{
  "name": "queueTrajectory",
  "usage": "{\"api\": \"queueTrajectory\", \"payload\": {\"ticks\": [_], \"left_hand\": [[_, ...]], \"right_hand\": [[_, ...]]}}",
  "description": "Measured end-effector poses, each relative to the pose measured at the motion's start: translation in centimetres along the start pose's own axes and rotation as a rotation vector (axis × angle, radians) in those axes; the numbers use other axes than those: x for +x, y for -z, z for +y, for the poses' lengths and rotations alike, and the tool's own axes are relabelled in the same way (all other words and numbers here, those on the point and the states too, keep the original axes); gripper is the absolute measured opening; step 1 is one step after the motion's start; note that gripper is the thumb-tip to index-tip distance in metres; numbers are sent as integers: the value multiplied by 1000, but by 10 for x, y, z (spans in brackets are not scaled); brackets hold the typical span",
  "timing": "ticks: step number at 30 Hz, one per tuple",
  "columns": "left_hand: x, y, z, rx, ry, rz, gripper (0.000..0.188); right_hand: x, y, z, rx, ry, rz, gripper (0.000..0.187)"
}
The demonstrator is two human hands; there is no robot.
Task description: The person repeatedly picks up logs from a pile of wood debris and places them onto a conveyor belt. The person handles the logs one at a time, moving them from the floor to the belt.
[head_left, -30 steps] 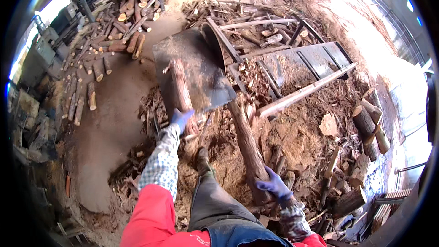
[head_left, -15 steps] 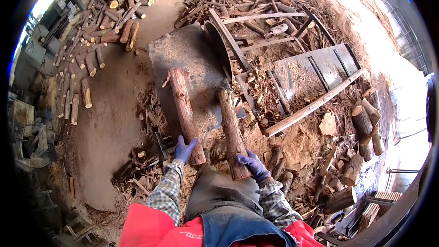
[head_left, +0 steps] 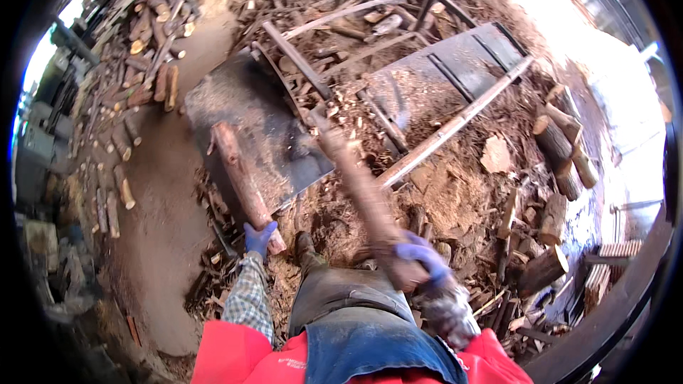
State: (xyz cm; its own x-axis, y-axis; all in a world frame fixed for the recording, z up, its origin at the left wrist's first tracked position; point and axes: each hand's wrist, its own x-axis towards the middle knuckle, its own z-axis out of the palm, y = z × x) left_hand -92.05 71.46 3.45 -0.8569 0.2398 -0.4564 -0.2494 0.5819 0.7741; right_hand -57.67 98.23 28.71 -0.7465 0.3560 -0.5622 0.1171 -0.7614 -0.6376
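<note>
My left hand [head_left: 259, 238], in a purple glove, grips the near end of a reddish-brown log [head_left: 240, 174]. That log lies lengthwise on the dark metal table plate [head_left: 242, 96], its near end over the plate's front edge. A second log [head_left: 363, 195], blurred by motion, slants from the plate's right side toward my right hip. My right hand [head_left: 425, 254], also gloved in purple, is closed round its near end. Beside its far end a thin curved metal piece [head_left: 274, 75] stands along the plate's right side.
Right of the plate lies a frame with a long wooden rail [head_left: 459, 121] and a slanted metal sheet [head_left: 441, 64]. Bark and wood scraps [head_left: 334, 3] are heaped behind it. Cut logs [head_left: 553, 141] are stacked at right; more logs [head_left: 146, 35] lie far left. Wood chips surround my boots.
My right hand has pulled its log back toward my right side and tilted it. My left hand stays at the other log's near end. The whole view has turned somewhat to the right.
</note>
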Motion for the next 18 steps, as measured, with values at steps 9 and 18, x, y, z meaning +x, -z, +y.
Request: {"api": "queueTrajectory", "payload": {"ticks": [9,18], "left_hand": [[-37,-9,70,-128,-5,-174,110],[-144,-67,96,-514,109,-451,83]], "right_hand": [[-126,250,-4,-928,449,1425,35],[93,-57,110,-876,161,-169,106]]}}
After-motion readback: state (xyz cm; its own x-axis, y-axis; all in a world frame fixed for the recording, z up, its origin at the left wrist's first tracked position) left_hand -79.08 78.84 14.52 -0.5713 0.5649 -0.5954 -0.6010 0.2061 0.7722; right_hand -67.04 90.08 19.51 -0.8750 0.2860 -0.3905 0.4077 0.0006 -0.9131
